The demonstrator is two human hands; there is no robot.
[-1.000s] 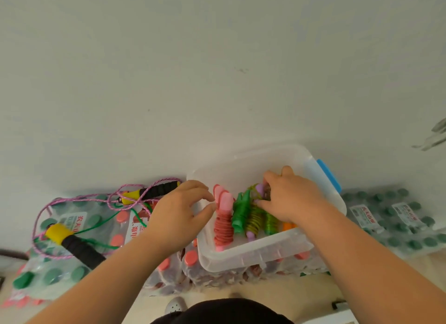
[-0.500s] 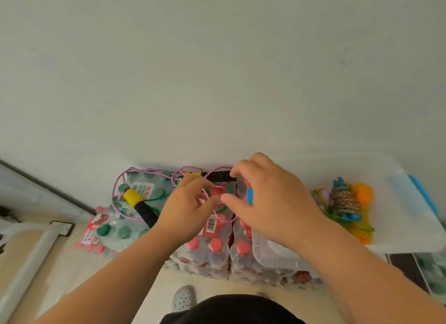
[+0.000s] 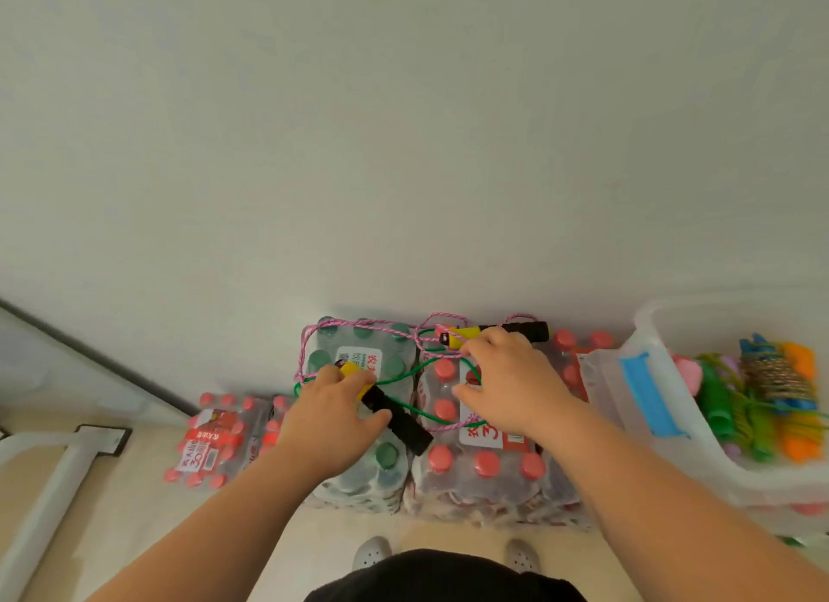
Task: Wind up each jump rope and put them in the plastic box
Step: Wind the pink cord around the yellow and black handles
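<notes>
From the head camera, the pink jump rope (image 3: 359,325) lay unwound in loose loops across the tops of the shrink-wrapped bottle packs (image 3: 475,462) stacked against the wall. A green cord (image 3: 403,377) crossed under and through it.

The left hand (image 3: 334,422) was on the near handle (image 3: 394,415). Its fingers (image 3: 354,375) curled over the yellow collar and the thumb lay alongside the black grip, so it looked clamped on that handle. The right hand (image 3: 516,386) reached over the far handle (image 3: 498,332) with its thumb spread wide. Its fingertips covered the middle of the handle, so I cannot tell whether they had closed on it or only rested there.

The plastic box (image 3: 605,377) sat just to the right on the same packs, its lid off, with several wound ropes (image 3: 762,390) already inside.

The main risk appeared to be the tangle. If both handles were lifted together, the pink loops would probably drag the green cord up with them, and the cords could cinch into a knot. A loop might also catch on a bottle cap, and the pull could twitch the handle out of a loose right-hand hold. Separating the two cords before winding seemed wise.
</notes>
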